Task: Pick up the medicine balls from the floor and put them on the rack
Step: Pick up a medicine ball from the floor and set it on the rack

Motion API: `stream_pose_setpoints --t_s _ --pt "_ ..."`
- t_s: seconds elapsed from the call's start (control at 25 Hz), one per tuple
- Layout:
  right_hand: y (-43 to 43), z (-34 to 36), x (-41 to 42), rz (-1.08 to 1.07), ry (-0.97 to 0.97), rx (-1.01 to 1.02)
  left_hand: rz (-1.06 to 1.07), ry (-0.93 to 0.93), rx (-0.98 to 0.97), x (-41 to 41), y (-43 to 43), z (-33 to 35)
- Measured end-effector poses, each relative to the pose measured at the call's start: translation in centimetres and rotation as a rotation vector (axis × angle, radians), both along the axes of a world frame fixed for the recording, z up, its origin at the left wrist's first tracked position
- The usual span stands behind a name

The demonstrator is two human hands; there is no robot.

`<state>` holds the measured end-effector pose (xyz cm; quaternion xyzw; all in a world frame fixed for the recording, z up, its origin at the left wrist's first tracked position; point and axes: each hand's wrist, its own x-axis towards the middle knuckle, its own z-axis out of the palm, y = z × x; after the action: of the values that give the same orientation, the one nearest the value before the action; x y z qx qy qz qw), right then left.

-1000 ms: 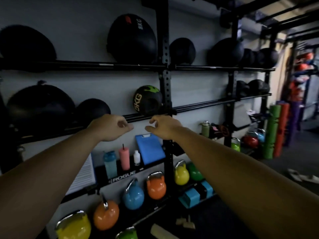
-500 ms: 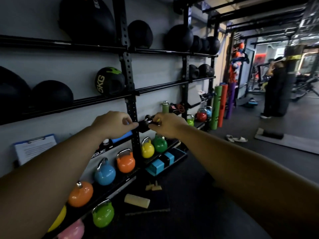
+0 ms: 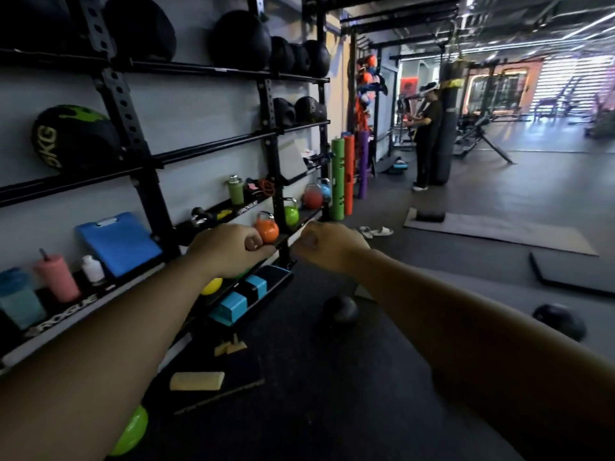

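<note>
Two black medicine balls lie on the dark floor: one (image 3: 340,310) just below my right forearm, another (image 3: 559,321) further right. The black wall rack (image 3: 213,66) on the left carries several dark medicine balls, among them a black and green ball marked 5KG (image 3: 71,138). My left hand (image 3: 229,247) and my right hand (image 3: 327,244) are stretched out in front of me side by side, both loosely curled into fists with nothing in them.
Coloured kettlebells (image 3: 267,227), bottles, a blue clipboard (image 3: 118,242) and blue blocks (image 3: 243,299) fill the lower shelves. Foam rollers (image 3: 342,176) stand at the rack's end. Mats (image 3: 499,232), sandals and a yellow pad (image 3: 196,380) lie on the floor. A person (image 3: 424,134) stands by a punching bag.
My view has swung right and down, away from the rack toward the gym floor; the two balls on the floor have come into sight. Both hands stay curled and empty.
</note>
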<state>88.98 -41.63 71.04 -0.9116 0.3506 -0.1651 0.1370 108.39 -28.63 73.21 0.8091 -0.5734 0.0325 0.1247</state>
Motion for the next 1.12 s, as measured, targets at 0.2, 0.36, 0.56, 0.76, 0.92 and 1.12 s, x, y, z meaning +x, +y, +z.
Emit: stream_pose_setpoints --t_s 0.2,0.36,0.56,0.76,0.92,1.12 --pt "-9.4 -2.9 -10.3 -0.087 0.096 0.033 -0.068 0.011 0.113 -9.5 -10.4 -3.4" --pt "-17.5 -4.5 -16.8 -0.104 0.219 0.046 -0.057 0.023 0.132 -14.5 -17.3 -4.6" --pt "-25.4 -6.3 -22.4 -0.157 0.186 0.067 -0.015 -0.013 0.237 -16.6 -23.2 -6.4" --pt "-32.1 -7.2 -23.3 -0.218 0.174 0.091 0.023 0.016 0.202 -13.7 -28.7 -6.3" --pt "-37.4 -8.9 -21.2 -0.255 0.231 0.099 0.025 0.064 0.174 -9.4 -34.1 -8.1" --pt "-45.3 -10.4 -13.7 -0.240 0.268 0.080 -0.030 0.117 0.223 -1.1 -43.2 -11.5"
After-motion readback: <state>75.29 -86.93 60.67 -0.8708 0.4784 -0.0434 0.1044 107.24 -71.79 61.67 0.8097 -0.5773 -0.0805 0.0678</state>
